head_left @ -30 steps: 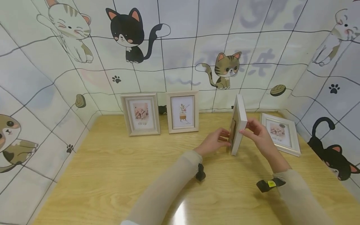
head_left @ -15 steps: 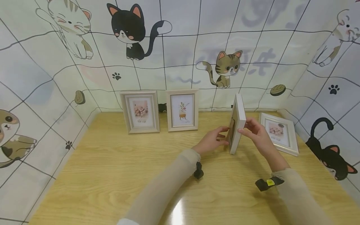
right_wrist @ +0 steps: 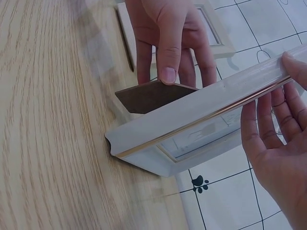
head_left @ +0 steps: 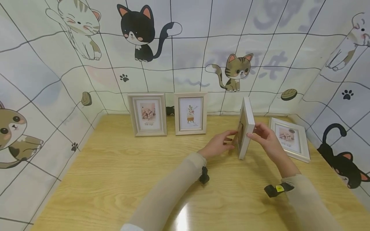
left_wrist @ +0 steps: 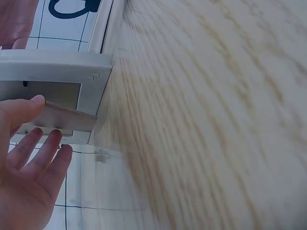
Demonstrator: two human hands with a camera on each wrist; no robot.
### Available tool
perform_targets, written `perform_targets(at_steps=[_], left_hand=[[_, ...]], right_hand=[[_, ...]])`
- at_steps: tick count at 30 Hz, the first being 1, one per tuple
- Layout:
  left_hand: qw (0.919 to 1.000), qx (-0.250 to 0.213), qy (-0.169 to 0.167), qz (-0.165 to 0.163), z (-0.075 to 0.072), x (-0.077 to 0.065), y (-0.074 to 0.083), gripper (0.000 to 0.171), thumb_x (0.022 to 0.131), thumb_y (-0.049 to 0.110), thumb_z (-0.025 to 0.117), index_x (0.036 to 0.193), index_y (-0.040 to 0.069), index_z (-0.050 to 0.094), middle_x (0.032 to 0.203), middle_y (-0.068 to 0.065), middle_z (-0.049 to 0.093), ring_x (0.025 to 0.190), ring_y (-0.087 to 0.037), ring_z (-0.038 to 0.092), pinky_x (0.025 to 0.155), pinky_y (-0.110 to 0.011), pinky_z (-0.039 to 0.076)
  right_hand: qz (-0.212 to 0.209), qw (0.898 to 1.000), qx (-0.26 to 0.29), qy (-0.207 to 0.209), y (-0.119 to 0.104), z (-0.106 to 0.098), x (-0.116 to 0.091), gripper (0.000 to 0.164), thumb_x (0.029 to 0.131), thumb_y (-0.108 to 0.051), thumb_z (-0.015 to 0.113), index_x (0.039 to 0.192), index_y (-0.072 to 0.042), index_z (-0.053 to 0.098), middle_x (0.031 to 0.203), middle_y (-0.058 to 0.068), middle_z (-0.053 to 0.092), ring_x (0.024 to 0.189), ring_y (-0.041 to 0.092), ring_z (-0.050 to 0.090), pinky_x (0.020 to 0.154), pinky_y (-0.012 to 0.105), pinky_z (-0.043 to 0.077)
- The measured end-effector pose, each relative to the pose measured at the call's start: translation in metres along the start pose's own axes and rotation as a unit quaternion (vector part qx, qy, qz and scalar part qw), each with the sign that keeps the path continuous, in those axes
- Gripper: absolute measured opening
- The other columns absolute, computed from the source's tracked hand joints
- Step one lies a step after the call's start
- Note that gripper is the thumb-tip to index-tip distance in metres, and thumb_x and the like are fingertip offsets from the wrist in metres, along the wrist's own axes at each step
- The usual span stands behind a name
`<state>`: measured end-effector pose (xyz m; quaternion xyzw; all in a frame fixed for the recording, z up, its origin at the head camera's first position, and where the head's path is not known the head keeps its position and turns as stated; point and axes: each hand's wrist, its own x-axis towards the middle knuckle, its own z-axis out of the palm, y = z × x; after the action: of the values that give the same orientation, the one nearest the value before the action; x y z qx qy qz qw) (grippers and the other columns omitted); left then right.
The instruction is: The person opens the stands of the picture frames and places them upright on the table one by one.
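A white picture frame [head_left: 246, 134] stands upright on the table, edge-on in the head view with its back turned left. My right hand [head_left: 268, 142] pinches its near side edge, thumb on one face and fingers on the other. Behind it, my left hand [head_left: 216, 146] holds the brown stand leg [right_wrist: 151, 98] between thumb and fingers. This leg juts out from the frame's back in both wrist views. The right wrist view also catches the glazed front [right_wrist: 206, 134] with a thin gold line along the border; the print behind it is faint.
Two picture frames, one with a flower photo [head_left: 148, 114] and one with a plant print [head_left: 190, 114], stand at the back against the cat-patterned wall covering [head_left: 188, 51]. Another frame [head_left: 290, 139] lies flat at the right of the wooden table [head_left: 138, 170].
My left hand has drawn slightly left from the frame's back, and the stand leg shows swung out a little. The right hand keeps its grip; the head view has shifted slightly.
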<state>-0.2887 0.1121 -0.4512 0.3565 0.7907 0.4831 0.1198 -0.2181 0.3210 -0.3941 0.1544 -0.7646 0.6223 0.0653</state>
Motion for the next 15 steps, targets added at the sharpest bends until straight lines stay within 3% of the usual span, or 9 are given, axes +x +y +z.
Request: perform_targets(at_steps=[9, 15], left_hand=[[0.9986, 0.051, 0.009, 0.007, 0.0004, -0.0001, 0.0010, 0.066, 0.095, 0.010, 0.066, 0.153, 0.023, 0.037, 0.157, 0.004, 0.042, 0.131, -0.019, 0.056, 0.105, -0.025, 0.050], [0.9982, 0.057, 0.013, 0.015, 0.0000, -0.0003, 0.0001, 0.068, 0.095, 0.008, 0.065, 0.154, 0.025, 0.035, 0.158, 0.005, 0.042, 0.133, -0.018, 0.055, 0.107, -0.026, 0.049]], right_hand=[[0.001, 1.000, -0.001, 0.002, 0.0010, -0.0002, -0.0016, 0.031, 0.099, -0.001, 0.056, 0.122, -0.021, 0.058, 0.120, -0.015, 0.064, 0.108, -0.001, 0.060, 0.088, 0.010, 0.049], [0.000, 1.000, -0.014, 0.002, 0.0002, 0.0000, -0.0016, 0.031, 0.099, -0.002, 0.056, 0.123, -0.021, 0.058, 0.120, -0.016, 0.063, 0.108, -0.001, 0.060, 0.088, 0.010, 0.049]])
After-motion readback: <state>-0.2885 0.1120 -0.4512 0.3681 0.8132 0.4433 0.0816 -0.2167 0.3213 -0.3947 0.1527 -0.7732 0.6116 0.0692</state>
